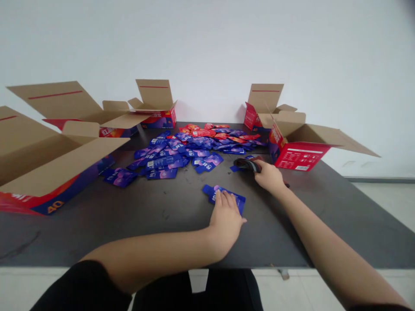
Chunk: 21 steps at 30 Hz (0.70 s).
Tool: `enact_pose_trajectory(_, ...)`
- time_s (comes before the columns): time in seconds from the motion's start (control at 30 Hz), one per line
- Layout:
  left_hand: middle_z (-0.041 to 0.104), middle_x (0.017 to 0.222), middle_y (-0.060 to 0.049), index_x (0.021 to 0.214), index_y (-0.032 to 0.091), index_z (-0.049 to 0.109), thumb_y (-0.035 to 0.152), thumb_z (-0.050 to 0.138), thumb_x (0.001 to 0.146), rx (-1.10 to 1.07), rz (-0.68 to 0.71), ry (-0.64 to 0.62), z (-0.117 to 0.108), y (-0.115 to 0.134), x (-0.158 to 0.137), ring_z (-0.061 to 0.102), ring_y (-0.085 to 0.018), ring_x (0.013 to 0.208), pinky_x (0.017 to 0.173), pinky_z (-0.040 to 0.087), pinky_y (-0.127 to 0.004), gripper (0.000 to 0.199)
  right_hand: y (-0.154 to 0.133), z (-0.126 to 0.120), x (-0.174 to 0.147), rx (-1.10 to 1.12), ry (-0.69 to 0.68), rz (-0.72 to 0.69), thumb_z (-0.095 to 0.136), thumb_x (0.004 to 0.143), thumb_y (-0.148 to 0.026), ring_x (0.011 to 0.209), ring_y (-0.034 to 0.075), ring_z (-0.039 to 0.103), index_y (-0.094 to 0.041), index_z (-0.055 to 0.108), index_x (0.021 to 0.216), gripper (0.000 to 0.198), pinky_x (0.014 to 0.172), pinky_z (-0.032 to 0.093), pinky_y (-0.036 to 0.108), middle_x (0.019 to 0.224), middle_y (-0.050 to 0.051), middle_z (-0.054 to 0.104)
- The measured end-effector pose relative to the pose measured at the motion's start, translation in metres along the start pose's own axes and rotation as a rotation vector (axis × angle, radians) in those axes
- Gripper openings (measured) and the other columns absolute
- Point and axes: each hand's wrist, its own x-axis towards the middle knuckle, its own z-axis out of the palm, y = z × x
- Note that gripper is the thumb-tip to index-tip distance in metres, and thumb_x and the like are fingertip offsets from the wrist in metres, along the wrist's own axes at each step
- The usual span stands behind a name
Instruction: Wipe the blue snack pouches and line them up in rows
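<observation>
My left hand [226, 216] lies on a blue pouch [212, 193] near the middle of the table, fingers resting flat across its top and thumb out to the side. Farther right, my right hand [269, 176] is closed around a dark handheld tool [245, 164] with a rounded grey-rimmed head, perhaps a scanner; most of its handle is hidden by the fingers. Its head points left, over another blue pouch [234, 168] partly covered by it. Beyond both hands spreads a heap of blue pouches [165, 162], with red pouches [202, 132] toward the back.
Open cardboard cartons with raised flaps surround the heap: a large one [74, 183] at the left front, one [118, 131] behind it, one [158, 119] at the back left, one [251, 115] at the back right and a red one [301, 155] at right. A white wall [207, 52] stands behind the dark table [136, 216].
</observation>
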Motion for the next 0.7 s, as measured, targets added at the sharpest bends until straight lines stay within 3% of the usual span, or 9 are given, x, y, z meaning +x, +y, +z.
enact_pose_trajectory(0.03, 0.053, 0.129, -0.03, 0.129, 0.0, 0.052, 0.06, 0.05, 0.084, -0.043, 0.061, -0.036, -0.001, -0.006, -0.003, 0.045, -0.043, 0.125, 0.104, 0.029, -0.057, 0.075, -0.001, 0.0, 0.0, -0.004, -0.004, -0.007, 0.051, 0.076, -0.022, 0.086, 0.026, 0.065, -0.03, 0.062, 0.116, 0.042, 0.07, 0.045, 0.031, 0.094, 0.006, 0.071)
enact_pose_trajectory(0.1, 0.054, 0.132, -0.021, 0.136, 0.011, 0.047, 0.069, 0.036, 0.085, -0.164, 0.12, -0.057, -0.008, -0.03, -0.004, 0.043, -0.04, 0.127, 0.107, 0.022, -0.059, 0.078, -0.002, 0.001, -0.002, -0.011, -0.007, -0.01, 0.051, 0.076, -0.021, 0.086, 0.026, 0.065, -0.029, 0.063, 0.115, 0.041, 0.071, 0.045, 0.031, 0.094, 0.006, 0.071)
enact_pose_trajectory(0.17, 0.045, 0.143, -0.013, 0.141, 0.021, 0.04, 0.061, 0.034, 0.09, -0.197, 0.198, -0.062, -0.008, -0.057, 0.0, 0.035, -0.038, 0.133, 0.107, 0.022, -0.059, 0.066, -0.003, 0.001, -0.002, -0.009, -0.007, -0.013, 0.051, 0.075, -0.02, 0.087, 0.026, 0.065, -0.028, 0.064, 0.112, 0.04, 0.07, 0.044, 0.03, 0.095, 0.007, 0.071)
enact_pose_trajectory(0.27, 0.033, 0.151, -0.009, 0.144, 0.017, 0.033, 0.04, 0.035, 0.095, -0.176, 0.259, -0.115, 0.009, -0.082, -0.002, 0.029, -0.032, 0.136, 0.107, 0.027, -0.05, 0.054, -0.001, 0.003, 0.0, 0.0, -0.003, -0.016, 0.053, 0.073, -0.019, 0.084, 0.026, 0.066, -0.028, 0.064, 0.11, 0.04, 0.069, 0.044, 0.03, 0.092, 0.006, 0.071)
enact_pose_trajectory(0.37, 0.041, 0.145, -0.014, 0.141, 0.009, 0.039, 0.032, 0.033, 0.096, -0.124, 0.15, 0.015, 0.028, -0.08, -0.011, 0.04, -0.029, 0.126, 0.099, 0.037, -0.044, 0.05, 0.001, 0.002, 0.001, 0.075, 0.075, 0.004, 0.053, 0.072, -0.018, 0.083, 0.027, 0.066, -0.027, 0.064, 0.11, 0.041, 0.07, 0.046, 0.031, 0.088, 0.006, 0.072)
enact_pose_trajectory(0.47, 0.06, 0.117, -0.018, 0.12, 0.005, 0.06, 0.031, 0.039, 0.094, -0.058, 0.01, 0.044, 0.029, -0.068, -0.018, 0.052, -0.03, 0.103, 0.078, 0.046, -0.041, 0.043, -0.011, -0.002, -0.011, 0.283, 0.285, -0.036, 0.05, 0.072, -0.015, 0.085, 0.024, 0.066, -0.024, 0.061, 0.115, 0.046, 0.073, 0.048, 0.031, 0.092, 0.004, 0.071)
enact_pose_trajectory(0.57, 0.063, 0.101, -0.018, 0.101, 0.005, 0.069, 0.03, 0.042, 0.092, -0.044, -0.037, -0.006, 0.021, -0.059, -0.022, 0.055, -0.03, 0.094, 0.072, 0.046, -0.04, 0.038, -0.044, -0.001, -0.042, 0.461, 0.345, -0.262, 0.047, 0.07, -0.01, 0.094, 0.021, 0.066, -0.022, 0.057, 0.12, 0.053, 0.082, 0.05, 0.031, 0.106, 0.005, 0.069)
enact_pose_trajectory(0.7, 0.063, 0.112, -0.02, 0.117, 0.004, 0.063, 0.046, 0.044, 0.091, -0.085, -0.004, -0.042, 0.021, -0.053, -0.037, 0.054, -0.034, 0.106, 0.091, 0.042, -0.045, 0.053, -0.09, 0.016, -0.075, 0.406, 0.045, -0.718, 0.049, 0.064, -0.007, 0.122, 0.022, 0.053, -0.021, 0.057, 0.123, 0.061, 0.105, 0.039, 0.036, 0.128, 0.005, 0.06)
